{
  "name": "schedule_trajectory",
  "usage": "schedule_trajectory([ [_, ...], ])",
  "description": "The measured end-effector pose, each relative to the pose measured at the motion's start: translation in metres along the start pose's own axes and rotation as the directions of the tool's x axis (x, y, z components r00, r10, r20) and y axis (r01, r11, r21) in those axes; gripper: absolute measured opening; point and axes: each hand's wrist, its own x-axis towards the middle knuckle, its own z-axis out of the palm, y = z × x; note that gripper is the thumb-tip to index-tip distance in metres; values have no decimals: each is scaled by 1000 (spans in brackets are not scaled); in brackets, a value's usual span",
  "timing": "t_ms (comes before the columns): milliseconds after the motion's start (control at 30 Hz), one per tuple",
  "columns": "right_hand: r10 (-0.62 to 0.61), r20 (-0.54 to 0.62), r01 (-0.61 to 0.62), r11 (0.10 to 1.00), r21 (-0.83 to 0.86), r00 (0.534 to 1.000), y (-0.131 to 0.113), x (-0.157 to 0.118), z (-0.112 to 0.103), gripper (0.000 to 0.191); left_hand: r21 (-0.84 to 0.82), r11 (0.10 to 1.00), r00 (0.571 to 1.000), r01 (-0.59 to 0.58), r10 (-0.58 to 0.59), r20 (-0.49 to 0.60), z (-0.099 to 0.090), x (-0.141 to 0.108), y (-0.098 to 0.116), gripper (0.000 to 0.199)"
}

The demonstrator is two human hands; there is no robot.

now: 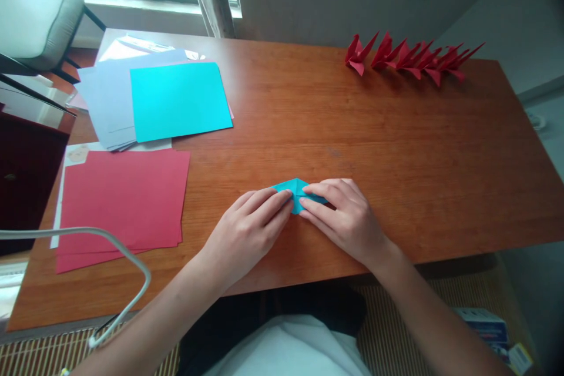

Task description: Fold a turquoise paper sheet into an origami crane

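A small folded piece of blue paper (pixel 296 185) lies near the front edge of the wooden table, with creases running to its middle. My left hand (pixel 253 220) covers its left part, fingers together and fingertips pressed on the paper near the centre. From the right, my right hand (pixel 346 214) grips the other side, with index finger and thumb on the folded flap. Both sets of fingertips almost meet at the middle crease. The fingers hide much of the paper's left and right ends.
Red paper sheets (pixel 127 200) lie at the table's left, below a blue sheet (pixel 180 100) on white papers (pixel 108 106). Several red origami cranes (pixel 414 59) stand in a row at the back right. A white cable (pixel 127 252) curves over the front left. A chair (pixel 39 17) stands beyond the left edge.
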Motion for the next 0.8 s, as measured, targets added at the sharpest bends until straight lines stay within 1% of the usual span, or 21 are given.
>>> schedule_trajectory([
  [133,-21,-4,21,1000,-9,1000,0,1,0,11,-93,995,999,43,-43,4,3,-1,-4,23],
  [267,6,-2,-6,1000,5,1000,-1,1,0,12,-247,961,991,128,-131,4,5,0,-7,19],
  [333,21,-12,-21,1000,18,1000,-2,1,1,11,-285,944,986,164,-168,10,6,2,-7,18],
  [433,44,-29,-43,999,28,999,-5,1,1,12,-258,950,984,176,-176,23,5,4,-5,18],
  [533,48,-26,-48,999,25,998,-7,-1,2,15,-184,973,991,137,-133,35,3,2,-3,21],
  [633,42,-14,-42,999,31,999,-9,-2,3,20,-142,984,995,105,-104,12,3,0,-2,23],
  [700,48,-24,-47,998,38,999,-10,-2,5,20,-143,983,993,112,-114,-3,3,0,-2,22],
  [800,86,-53,-83,995,56,995,-13,-3,8,19,-160,977,989,144,-146,4,3,2,-1,21],
])
